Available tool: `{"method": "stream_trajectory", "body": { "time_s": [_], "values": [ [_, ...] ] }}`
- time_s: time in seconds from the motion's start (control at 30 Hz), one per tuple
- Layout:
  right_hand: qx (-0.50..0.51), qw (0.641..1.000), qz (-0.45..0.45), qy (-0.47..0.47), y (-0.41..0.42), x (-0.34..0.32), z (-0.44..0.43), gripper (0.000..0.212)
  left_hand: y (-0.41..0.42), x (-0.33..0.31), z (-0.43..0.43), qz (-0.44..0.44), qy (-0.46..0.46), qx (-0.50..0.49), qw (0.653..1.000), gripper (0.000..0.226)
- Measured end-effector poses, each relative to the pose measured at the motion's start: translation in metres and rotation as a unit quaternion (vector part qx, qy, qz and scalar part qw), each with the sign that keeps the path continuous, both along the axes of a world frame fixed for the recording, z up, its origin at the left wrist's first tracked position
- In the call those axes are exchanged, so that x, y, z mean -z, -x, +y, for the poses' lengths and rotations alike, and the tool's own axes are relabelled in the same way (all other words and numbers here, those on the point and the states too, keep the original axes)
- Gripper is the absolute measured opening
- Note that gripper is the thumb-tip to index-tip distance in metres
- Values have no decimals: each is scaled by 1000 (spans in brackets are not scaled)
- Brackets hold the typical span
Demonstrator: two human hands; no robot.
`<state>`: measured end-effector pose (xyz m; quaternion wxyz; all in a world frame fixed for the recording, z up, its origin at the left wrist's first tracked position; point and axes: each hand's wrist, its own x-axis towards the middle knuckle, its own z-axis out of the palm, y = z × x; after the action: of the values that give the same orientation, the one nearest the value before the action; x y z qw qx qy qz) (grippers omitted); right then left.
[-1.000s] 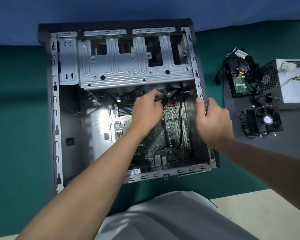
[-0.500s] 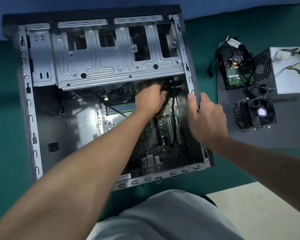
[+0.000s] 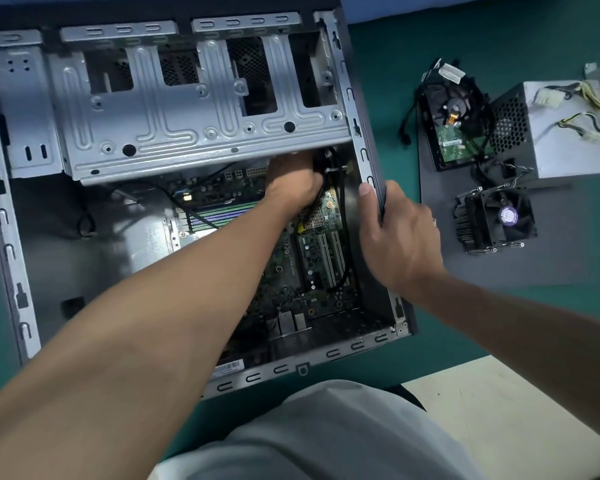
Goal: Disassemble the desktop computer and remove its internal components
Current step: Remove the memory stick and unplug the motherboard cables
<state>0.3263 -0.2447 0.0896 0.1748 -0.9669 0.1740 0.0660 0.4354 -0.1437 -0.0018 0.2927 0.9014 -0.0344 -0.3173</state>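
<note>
Grey steel computer case (image 3: pixel 84 265) lies open on green bench (image 3: pixel 465 46). Left hand (image 3: pixel 293 183) under drive cage (image 3: pixel 187 133), fingers curled round black cables (image 3: pixel 340 174). Right hand (image 3: pixel 402 237) grips case side wall, thumb inside. Barcode sticker (image 3: pixel 227 368) on near rim, text unreadable.

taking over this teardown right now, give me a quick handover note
Left hand: reaching under the drive cage at the black cables; its fingers are hidden, so the grip is unclear.
Right hand: grips the case's right wall, thumb inside.
Done: the hard drive, power supply and cooler fan lie out on the dark mat, right of the case.
Left: free the cables, then take out the motherboard with its memory sticks.
</note>
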Motion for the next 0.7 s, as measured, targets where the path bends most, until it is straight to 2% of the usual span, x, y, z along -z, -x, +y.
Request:
{"method": "stream_trajectory", "body": {
  "time_s": [0.07, 0.23, 0.47, 0.6, 0.7],
  "values": [
    [2, 1000, 10, -20, 0, 0, 0, 41, 0, 0, 0, 9, 9, 6, 1000, 20],
    [13, 1000, 11, -25, 0, -2, 1, 39, -10, 3, -4, -75, 6, 9, 997, 28],
    [18, 1000, 2, -23, 1, -2, 1, 40, 8, 4, -3, -60, 20, 29, 998, 19],
    [10, 1000, 8, -6, 0, -1, 0, 39, -2, -1, -9, -63, 12, -31, 997, 22],
    [-5, 1000, 14, 6, 2, 1, -4, 42, 0, -6, -14, -44, 13, -36, 998, 20]
  ]
}}
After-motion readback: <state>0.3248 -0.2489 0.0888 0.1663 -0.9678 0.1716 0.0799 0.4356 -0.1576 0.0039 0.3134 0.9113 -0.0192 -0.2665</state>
